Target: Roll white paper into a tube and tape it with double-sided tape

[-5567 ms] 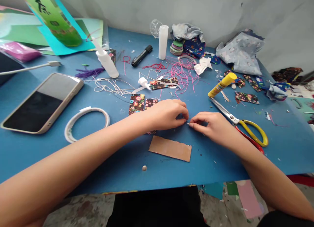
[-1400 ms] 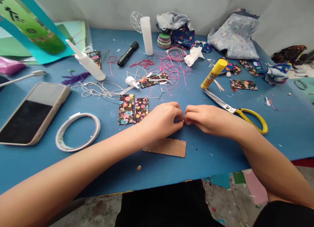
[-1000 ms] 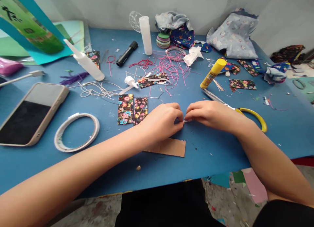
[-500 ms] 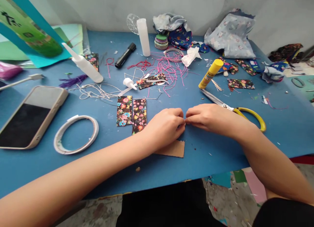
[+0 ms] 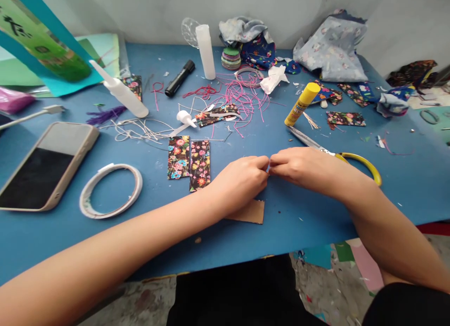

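My left hand point(image 5: 246, 179) and my right hand point(image 5: 293, 166) meet fingertip to fingertip over the blue table, both with fingers pinched closed. Whatever is between the fingertips is too small or too hidden to name. Under my left hand and wrist lies a piece of brown cardboard point(image 5: 250, 212), partly covered. Left of that hand, two black floral fabric-covered rectangles point(image 5: 178, 158) lie side by side. Scissors point(image 5: 363, 164) with yellow handles rest just beyond my right hand, part of one handle hidden behind it. A yellow glue stick point(image 5: 301, 104) stands tilted by the blade tips.
A phone point(image 5: 38, 169) and a roll of double-sided tape point(image 5: 111, 191) lie at left. Farther back are glue bottles point(image 5: 206, 54), a black marker point(image 5: 180, 79), tangled pink thread point(image 5: 242, 94) and white string point(image 5: 138, 130). Crumpled fabric point(image 5: 332, 47) sits against the wall.
Both hands have shifted slightly, the left one a little to the right, its fingers curled tighter. The fingertips remain together. Objects on the table have stayed in place.
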Demonstrator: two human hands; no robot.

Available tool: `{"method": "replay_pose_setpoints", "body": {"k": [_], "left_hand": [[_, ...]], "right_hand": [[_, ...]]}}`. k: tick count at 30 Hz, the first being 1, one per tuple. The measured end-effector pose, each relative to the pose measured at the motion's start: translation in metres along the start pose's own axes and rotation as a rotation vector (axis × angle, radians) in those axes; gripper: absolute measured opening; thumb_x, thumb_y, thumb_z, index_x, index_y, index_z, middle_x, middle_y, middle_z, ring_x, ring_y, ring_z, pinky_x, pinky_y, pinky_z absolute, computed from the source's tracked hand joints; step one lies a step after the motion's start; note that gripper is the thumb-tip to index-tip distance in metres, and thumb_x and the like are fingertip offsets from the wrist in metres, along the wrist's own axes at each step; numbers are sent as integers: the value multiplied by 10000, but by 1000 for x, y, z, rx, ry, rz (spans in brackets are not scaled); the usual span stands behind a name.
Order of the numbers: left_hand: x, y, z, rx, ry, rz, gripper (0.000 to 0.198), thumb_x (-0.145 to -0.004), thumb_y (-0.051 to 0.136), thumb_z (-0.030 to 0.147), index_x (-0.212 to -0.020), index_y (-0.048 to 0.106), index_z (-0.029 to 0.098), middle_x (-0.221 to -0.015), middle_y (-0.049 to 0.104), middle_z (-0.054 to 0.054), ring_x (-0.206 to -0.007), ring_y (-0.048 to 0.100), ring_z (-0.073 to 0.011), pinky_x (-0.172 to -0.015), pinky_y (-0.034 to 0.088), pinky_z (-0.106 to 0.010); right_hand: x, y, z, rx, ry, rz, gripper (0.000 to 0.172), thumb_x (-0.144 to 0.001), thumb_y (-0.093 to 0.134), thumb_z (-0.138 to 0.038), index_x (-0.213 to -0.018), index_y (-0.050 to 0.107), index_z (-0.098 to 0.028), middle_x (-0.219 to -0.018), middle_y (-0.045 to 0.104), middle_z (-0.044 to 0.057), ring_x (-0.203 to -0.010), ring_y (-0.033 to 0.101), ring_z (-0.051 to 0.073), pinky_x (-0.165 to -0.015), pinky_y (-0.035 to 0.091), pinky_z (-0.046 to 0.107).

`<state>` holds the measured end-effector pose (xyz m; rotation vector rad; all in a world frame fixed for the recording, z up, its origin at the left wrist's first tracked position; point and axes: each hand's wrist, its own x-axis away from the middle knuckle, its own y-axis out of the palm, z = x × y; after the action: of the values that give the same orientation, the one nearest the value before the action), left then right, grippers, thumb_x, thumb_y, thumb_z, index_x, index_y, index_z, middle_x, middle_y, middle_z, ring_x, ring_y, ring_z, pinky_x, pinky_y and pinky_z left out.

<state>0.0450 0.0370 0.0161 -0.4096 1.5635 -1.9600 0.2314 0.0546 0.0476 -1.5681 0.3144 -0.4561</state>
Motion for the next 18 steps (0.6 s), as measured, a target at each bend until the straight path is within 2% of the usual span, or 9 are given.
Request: {"method": "replay_pose_setpoints", "body": {"k": [3,7,10,18], "left_hand": [[1,0,-3,75,-27,11,249,-898,493,136,-762,702,127,-836,651,-68,-758,609,-163,-724,464,-267],[2,-2,-11,171,-83,81,198,-868,541,146,-788,723,133,-866,670,-64,-741,621,-152,-716,477,-262],[2,-1,-14,223,-100,113,185,-859,560,152,-779,727,139,-860,674,-61,-740,623,-152,-717,483,-266],[2,-3,-13,250,-130,95,143,-839,585,150,-815,727,143,-890,681,-64,-786,632,-169,-748,490,-282]], "right_hand": [[2,2,4,-72,19,17,239,-892,461,-115,-835,687,-169,-833,671,53,-727,594,158,-620,416,268],[3,5,9,-187,33,62,236,-892,471,-123,-919,696,-188,-929,688,47,-742,626,142,-661,455,257],[3,5,10,-236,53,84,225,-911,468,-159,-924,691,-189,-919,694,46,-761,632,146,-674,462,258],[1,5,8,-207,45,69,206,-927,480,-198,-925,684,-172,-920,684,61,-802,633,175,-690,465,278]]}}
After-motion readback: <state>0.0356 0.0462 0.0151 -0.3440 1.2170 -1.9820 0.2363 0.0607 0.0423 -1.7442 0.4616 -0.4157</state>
